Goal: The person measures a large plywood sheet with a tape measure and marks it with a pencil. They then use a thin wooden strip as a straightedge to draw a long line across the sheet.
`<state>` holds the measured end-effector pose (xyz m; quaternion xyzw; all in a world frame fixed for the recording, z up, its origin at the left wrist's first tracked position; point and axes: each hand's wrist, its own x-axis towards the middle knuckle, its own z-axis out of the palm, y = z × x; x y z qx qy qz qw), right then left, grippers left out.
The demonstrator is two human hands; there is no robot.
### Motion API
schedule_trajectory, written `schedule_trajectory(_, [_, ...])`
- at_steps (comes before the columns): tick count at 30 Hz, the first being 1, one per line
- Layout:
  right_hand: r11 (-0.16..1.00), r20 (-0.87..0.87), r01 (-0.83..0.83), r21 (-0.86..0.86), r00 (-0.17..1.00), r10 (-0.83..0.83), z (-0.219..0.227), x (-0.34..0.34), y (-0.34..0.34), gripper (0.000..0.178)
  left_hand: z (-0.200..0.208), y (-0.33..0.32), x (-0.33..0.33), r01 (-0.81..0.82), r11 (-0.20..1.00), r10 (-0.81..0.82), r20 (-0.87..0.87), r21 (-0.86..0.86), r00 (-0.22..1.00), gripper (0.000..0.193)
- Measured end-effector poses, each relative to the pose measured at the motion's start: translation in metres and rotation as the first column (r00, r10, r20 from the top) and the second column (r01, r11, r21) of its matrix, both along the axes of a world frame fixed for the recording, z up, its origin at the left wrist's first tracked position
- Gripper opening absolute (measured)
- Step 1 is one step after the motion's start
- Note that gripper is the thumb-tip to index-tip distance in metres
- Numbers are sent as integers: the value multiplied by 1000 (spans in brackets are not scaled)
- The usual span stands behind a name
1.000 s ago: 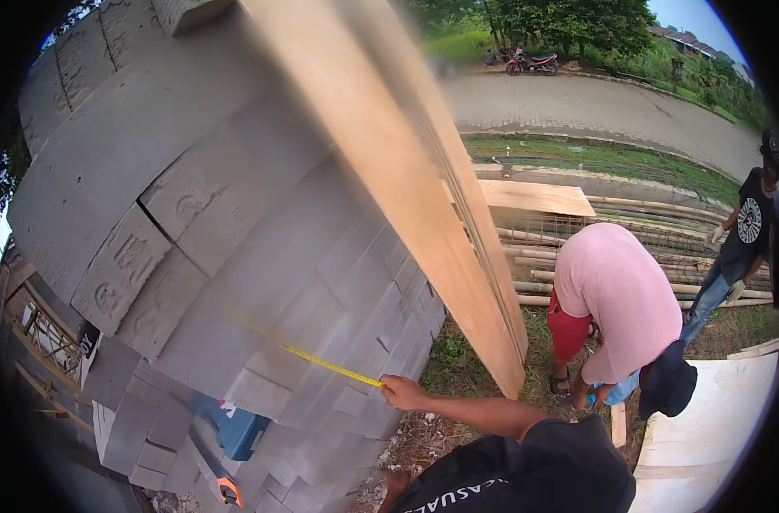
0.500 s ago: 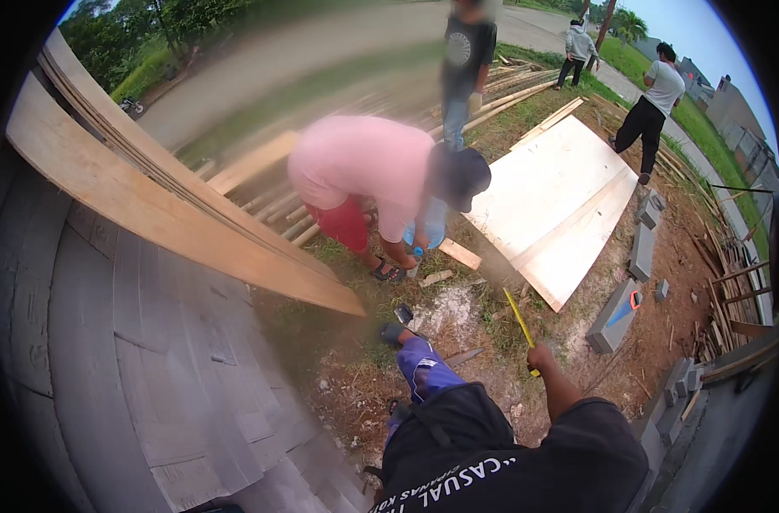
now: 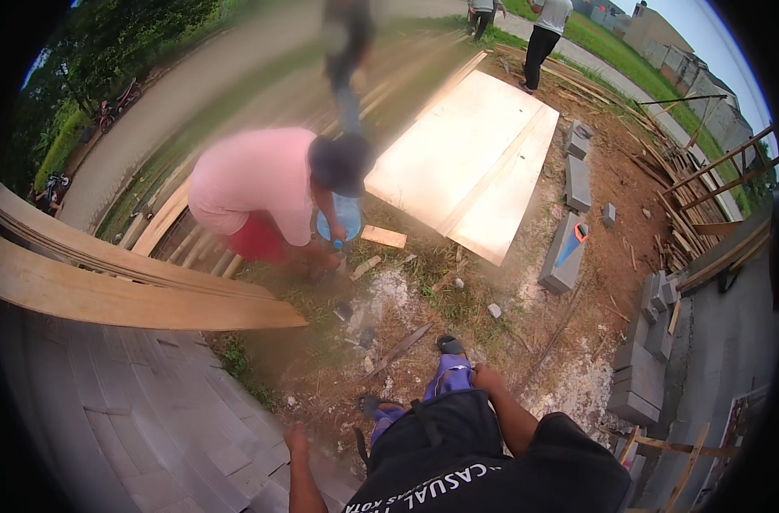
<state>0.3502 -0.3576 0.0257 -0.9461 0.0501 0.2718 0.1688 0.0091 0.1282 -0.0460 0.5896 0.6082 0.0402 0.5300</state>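
My right hand (image 3: 489, 379) hangs in front of my right thigh, beside the purple trousers (image 3: 448, 376). It looks curled, and whatever it holds is hidden; no yellow tape shows now. Low on the left is my left hand (image 3: 295, 440), near the grey planks, its fingers too small and dim to make out. On the ground ahead of my feet lies a long, flat, dark blade-like piece (image 3: 398, 352). A co-worker in a pink shirt (image 3: 253, 181) bends over at the left, one hand on a clear blue water jug (image 3: 342, 218).
Large pale plywood sheets (image 3: 466, 154) lie ahead. A handsaw (image 3: 571, 244) with an orange handle rests on a grey block (image 3: 560, 272) to the right. Long boards (image 3: 133, 303) jut in from the left above grey planks (image 3: 141, 402). More blocks (image 3: 637, 380) line the right side.
My view has swung right. My right hand has drawn back to my thigh, and the extended yellow tape is out of sight. My left hand has come into view. The co-worker still bends by the jug.
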Motion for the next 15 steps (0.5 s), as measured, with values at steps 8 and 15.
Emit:
schedule_trajectory(8, [971, -119, 145, 191, 985, -124, 2, 56, -77, 36, -50, -122, 72, 886, 463, -651, -680, -2, 339, 33])
schedule_trajectory(15, [846, -265, 438, 303, 892, -367, -52, 93, -239, 38, 106, -332, 284, 894, 441, -839, -389, -77, 380, 39])
